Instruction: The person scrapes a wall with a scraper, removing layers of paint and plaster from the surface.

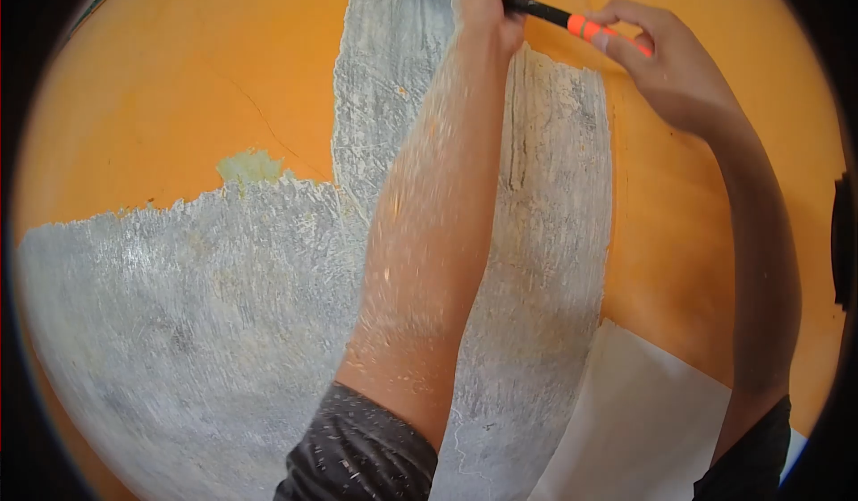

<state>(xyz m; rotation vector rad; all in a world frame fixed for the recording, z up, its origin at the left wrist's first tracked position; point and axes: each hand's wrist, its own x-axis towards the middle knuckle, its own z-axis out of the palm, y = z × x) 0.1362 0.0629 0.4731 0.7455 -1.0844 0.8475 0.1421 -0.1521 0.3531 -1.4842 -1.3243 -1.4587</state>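
Both of my hands are on a long-handled scraper (pixel 547 12) at the top of the view, slanting across an orange painted wall (pixel 188 81). My left hand (pixel 487 11) is wrapped round its black shaft close to the head. The scraper's far end, at the upper left, is blurred against a bare grey patch (pixel 223 304). My right hand (pixel 666 67) closes on the bright orange section of the handle at the other end. Pale flakes are scattered over my left forearm and dark sleeve.
Ragged paint edges border the grey surface, with a pale greenish spot (pixel 253 167) along the upper one. A white sheet-like panel (pixel 639 412) shows at the lower right. A dark object (pixel 842 242) sits at the far right edge. Small particles blur through the air.
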